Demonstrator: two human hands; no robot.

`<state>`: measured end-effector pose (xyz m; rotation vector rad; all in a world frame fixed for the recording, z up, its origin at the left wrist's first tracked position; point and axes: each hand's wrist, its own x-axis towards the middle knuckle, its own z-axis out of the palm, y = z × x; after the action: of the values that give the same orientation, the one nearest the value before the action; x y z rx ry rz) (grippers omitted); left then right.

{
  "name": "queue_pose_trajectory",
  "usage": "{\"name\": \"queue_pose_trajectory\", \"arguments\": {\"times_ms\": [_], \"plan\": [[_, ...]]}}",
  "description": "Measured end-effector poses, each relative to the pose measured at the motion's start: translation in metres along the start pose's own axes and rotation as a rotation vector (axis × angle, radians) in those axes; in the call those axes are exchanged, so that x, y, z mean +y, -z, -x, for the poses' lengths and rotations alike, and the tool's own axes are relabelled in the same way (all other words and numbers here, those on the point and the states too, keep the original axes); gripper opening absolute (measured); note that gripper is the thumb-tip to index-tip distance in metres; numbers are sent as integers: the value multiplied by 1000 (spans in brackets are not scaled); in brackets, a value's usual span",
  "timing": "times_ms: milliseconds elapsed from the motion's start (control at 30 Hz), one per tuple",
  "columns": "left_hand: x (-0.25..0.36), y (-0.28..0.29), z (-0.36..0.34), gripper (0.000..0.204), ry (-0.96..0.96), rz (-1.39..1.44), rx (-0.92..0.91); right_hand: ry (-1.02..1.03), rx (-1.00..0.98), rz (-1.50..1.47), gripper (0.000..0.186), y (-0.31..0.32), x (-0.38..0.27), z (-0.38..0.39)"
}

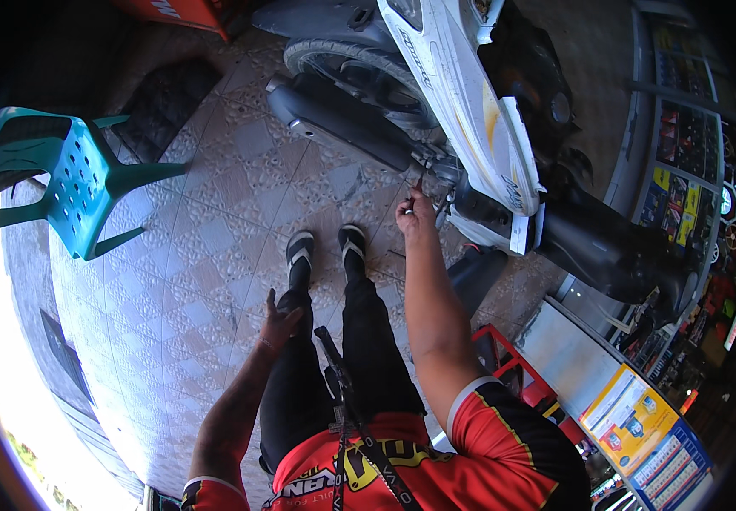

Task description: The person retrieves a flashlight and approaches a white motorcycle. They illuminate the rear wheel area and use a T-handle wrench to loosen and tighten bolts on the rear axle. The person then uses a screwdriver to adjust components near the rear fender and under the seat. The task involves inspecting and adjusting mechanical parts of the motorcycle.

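Observation:
My right hand (417, 213) reaches forward to the underside of a motorcycle, just below its black exhaust muffler (342, 119). The fingers are closed round something small and dark that I cannot make out. A thin reddish tip (420, 183) shows just past the fingers, close to the metal parts by the muffler's inner end. Above and right of that hand runs the bike's white and yellow body panel (478, 111). My left hand (281, 324) rests against my left knee, its fingers apart and nothing in it.
A teal plastic chair (78, 183) stands at the left on the patterned tile floor (214, 281). The motorcycle's rear wheel (359, 72) and black seat (610, 238) spread across the far right side. A red rack (525, 375) and a display case (666, 170) flank the right.

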<state>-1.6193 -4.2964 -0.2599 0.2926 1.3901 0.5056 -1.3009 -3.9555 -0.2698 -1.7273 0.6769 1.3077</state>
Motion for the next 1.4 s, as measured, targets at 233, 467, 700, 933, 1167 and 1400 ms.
{"name": "queue_pose_trajectory", "arguments": {"times_ms": [233,467,700,933,1167,1400], "plan": [[-52,26,-31,101,-822,-802,-106,-346,-259,-408,30,24,-4,-17],[-37,16,-24,46,-811,-1028,-1,-141,-244,-183,35,12,-4,-8],[-33,16,-18,40,-630,-605,-91,-302,-394,-406,34,12,-15,5],[-49,28,-21,89,-610,-741,-92,-321,-220,-284,31,12,-16,-3],[-32,18,-10,39,-150,28,-103,-126,-227,-106,39,21,-10,-7],[-18,8,-3,42,74,162,-119,-416,-375,-432,30,23,-19,-5]]}}
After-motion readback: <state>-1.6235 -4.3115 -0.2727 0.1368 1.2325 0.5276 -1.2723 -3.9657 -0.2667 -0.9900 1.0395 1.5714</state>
